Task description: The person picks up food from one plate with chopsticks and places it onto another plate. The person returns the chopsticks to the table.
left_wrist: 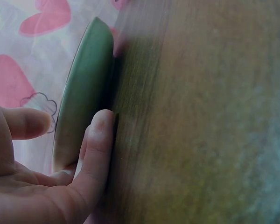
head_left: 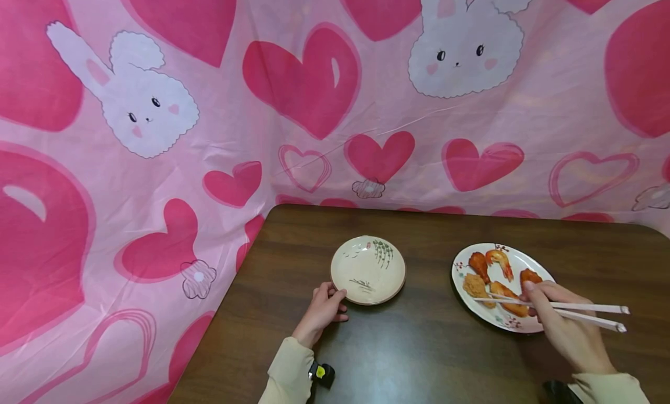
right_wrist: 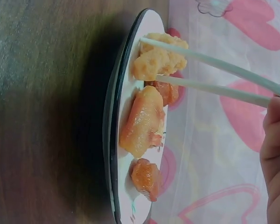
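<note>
My left hand [head_left: 325,308] holds the near left rim of a small cream plate [head_left: 368,270] painted with green leaves. In the left wrist view, the thumb is over the plate's [left_wrist: 84,93] rim and the fingers are at its lower edge. My right hand [head_left: 573,331] grips a pair of white chopsticks [head_left: 591,307] above a larger white plate [head_left: 515,327] of food. Their tips lie at a lumpy golden fried piece [right_wrist: 161,58]; whether they squeeze it is unclear. Beside it are a glazed chicken wing [right_wrist: 143,122], a shrimp [head_left: 501,261], a drumstick [head_left: 478,264] and a reddish-brown piece [right_wrist: 146,179].
Both plates are on a dark brown wooden table [head_left: 408,346], the cream one left of the food plate. Behind and to the left hangs a pink cloth [head_left: 314,160] printed with hearts and rabbits. A dark wrist strap [head_left: 324,375] sits at the left sleeve.
</note>
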{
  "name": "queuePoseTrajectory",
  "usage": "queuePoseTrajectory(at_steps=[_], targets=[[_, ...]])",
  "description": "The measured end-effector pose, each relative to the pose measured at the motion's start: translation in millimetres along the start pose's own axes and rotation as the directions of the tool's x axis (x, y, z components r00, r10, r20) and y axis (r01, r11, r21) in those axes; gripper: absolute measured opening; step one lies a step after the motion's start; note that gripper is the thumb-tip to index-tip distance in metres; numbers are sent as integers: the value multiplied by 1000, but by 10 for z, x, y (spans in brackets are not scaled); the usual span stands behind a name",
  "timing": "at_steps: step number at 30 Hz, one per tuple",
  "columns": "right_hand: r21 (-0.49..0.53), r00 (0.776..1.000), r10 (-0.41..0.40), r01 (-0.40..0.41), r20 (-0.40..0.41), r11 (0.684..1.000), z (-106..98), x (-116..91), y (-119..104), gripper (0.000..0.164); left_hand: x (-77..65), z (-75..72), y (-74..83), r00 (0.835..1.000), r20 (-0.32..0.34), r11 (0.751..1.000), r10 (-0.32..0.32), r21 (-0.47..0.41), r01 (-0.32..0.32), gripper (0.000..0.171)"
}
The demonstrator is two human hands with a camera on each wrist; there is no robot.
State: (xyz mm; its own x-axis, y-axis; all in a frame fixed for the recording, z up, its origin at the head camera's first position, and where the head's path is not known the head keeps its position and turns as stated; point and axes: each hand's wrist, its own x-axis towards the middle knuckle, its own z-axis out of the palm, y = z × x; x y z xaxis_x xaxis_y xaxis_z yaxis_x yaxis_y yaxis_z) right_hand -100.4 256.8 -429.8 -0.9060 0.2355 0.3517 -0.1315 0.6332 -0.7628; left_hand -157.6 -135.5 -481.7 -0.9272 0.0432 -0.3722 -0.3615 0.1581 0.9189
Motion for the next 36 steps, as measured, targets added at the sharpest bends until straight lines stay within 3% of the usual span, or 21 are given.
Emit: queuePoseTrajectory(at_steps=[4, 9, 11, 27, 32, 36], targets=[[16, 1000, 18, -18, -9, 1000, 1, 2, 12, 20, -3, 0, 3, 1000, -5, 1000, 2, 0, -2, 43], [95, 979, 199, -194, -46, 976, 15, -56, 71, 27, -2, 9, 4, 1000, -9, 1000, 7, -3, -7, 42], [136, 969, 240, -230, -59, 964, 27, -77, 99, 25, -1, 13, 0, 1000, -10, 1000, 12, -6, -12, 41], [309, 930, 287, -210, -230, 928, 122, -227, 133, 16, 16, 35, -9, 1000, -13, 999, 12, 40, -11, 37], [315, 922, 291, -205, -256, 927, 136, -237, 131, 17, 14, 36, -10, 1000, -16, 999, 17, 44, -17, 35], [377, 919, 290, -177, -268, 909, 143, -233, 115, 19, 13, 36, -17, 999, -22, 999, 29, 39, -28, 33]])
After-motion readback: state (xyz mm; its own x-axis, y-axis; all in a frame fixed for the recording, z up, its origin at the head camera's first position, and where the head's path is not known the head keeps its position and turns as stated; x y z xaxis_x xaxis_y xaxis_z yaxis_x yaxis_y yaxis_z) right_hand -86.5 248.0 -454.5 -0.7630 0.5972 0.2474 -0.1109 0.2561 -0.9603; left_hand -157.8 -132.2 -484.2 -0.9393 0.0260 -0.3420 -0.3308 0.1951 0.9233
